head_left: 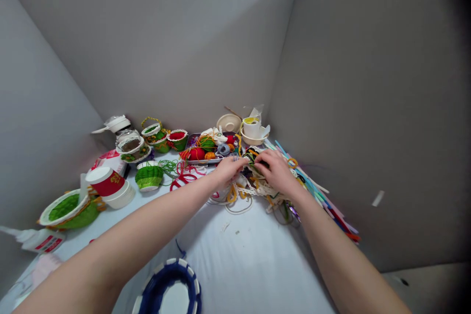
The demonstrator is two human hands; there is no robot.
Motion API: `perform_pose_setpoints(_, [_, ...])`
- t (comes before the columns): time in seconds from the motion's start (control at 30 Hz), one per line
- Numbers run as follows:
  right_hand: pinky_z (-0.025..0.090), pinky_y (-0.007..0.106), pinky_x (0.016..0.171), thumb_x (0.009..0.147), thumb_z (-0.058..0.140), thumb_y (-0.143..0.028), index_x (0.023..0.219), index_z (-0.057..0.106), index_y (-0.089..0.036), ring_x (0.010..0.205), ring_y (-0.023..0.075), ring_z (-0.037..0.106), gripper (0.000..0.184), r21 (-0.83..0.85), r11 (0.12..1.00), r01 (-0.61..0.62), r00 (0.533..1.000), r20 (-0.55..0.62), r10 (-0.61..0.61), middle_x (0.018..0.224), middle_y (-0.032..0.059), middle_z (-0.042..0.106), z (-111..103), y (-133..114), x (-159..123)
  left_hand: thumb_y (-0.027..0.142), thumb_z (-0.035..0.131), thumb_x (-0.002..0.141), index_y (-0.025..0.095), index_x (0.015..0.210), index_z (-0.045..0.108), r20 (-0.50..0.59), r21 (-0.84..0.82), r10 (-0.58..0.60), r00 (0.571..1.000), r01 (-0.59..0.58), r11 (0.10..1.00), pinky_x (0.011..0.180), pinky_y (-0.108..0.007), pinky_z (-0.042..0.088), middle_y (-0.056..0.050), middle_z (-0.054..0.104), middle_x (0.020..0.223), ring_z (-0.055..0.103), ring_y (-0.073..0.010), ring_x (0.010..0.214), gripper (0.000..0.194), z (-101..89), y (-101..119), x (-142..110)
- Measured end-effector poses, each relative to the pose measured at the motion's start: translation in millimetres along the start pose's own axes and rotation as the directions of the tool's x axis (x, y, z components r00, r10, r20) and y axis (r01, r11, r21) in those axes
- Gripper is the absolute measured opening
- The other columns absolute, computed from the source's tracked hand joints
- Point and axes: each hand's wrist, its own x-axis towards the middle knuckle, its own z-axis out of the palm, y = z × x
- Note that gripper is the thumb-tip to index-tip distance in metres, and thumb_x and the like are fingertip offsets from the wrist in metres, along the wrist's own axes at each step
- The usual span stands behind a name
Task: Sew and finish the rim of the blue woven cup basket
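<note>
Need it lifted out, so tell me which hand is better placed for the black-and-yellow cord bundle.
Right, probably: the right hand lies over the black-and-yellow cord bundle, fingers on it, while the left hand only reaches its edge.

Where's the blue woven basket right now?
In the head view, the blue woven basket sits at the bottom edge of the picture, cut off by the frame, just right of the person's left forearm.

Cream lace trim (255,190) — crumpled, tangled with mustard cord (231,194) — lying in loose, low heap.
</note>
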Motion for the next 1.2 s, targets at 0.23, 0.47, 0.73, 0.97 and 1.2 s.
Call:
perform_pose_setpoints(0.23, [0.029,0.034,0.080,0.089,0.049,-0.024,0.085,0.061,-0.020,0.091,0.0222,0.047,0.013,-0.093,0.991,0.098,0.995,0.022,-0.096,0.090,0.0062,0.062,-6.4,-8.0,-10.5,0.024,0.074,0.065,0.017,0.058,0.042,0.019,-0.121,-0.205,0.978,0.206,0.971,0.040,-0.022,0.011,0.010,0.026,0.043,0.017,-0.0030,0.038,0.033,5.8,10.9,3.1])
perform_pose_setpoints(0.47, [0.031,0.030,0.071,0.088,0.046,-0.022,0.084,0.059,-0.018,0.082,0.0214,0.051,0.014,-0.063,0.978,-0.199,0.973,0.105,0.205,0.083,0.0065,0.063,5.1,-20.3,-27.2,0.030,0.074,0.066,0.017,0.062,0.042,-0.167,-0.205,-0.121,0.978,0.086,0.975,0.038,-0.020,0.014,0.010,0.032,0.044,0.025,-0.0025,0.036,0.035,38.2,3.1,9.0])
perform_pose_setpoints(0.73, [0.037,0.028,0.072,0.085,0.049,-0.032,0.089,0.064,-0.019,0.084,0.0199,0.057,0.021,0.130,0.958,-0.255,0.967,0.010,0.255,0.090,0.0063,0.066,-9.0,-9.0,-24.2,0.027,0.064,0.075,0.016,0.062,0.045,-0.050,-0.204,-0.089,0.995,0.077,0.976,0.037,-0.018,0.015,0.008,0.034,0.047,0.024,-0.0024,0.037,0.025,35.3,10.3,-0.5])
perform_pose_setpoints(0.97, [0.033,0.028,0.068,0.081,0.052,-0.029,0.073,0.062,-0.019,0.075,0.0189,0.054,0.017,0.100,0.969,-0.228,0.963,-0.125,0.239,0.077,0.0036,0.064,10.2,-9.5,-23.3,0.017,0.063,0.071,0.015,0.059,0.045,-0.052,-0.096,-0.047,0.998,0.042,0.994,0.038,-0.020,0.017,0.006,0.038,0.049,0.029,-0.0033,0.039,0.022,22.7,2.3,-13.6])
perform_pose_setpoints(1.2, [0.033,0.027,0.066,0.083,0.049,-0.028,0.078,0.061,-0.019,0.075,0.0188,0.054,0.015,0.156,0.965,-0.211,0.975,-0.033,0.219,0.078,0.0035,0.065,8.9,-10.1,-25.0,0.020,0.069,0.067,0.016,0.063,0.049,-0.138,-0.086,-0.053,0.989,0.041,0.995,0.039,-0.021,0.016,0.007,0.037,0.048,0.029,-0.0036,0.040,0.021,17.2,-4.2,-19.0])
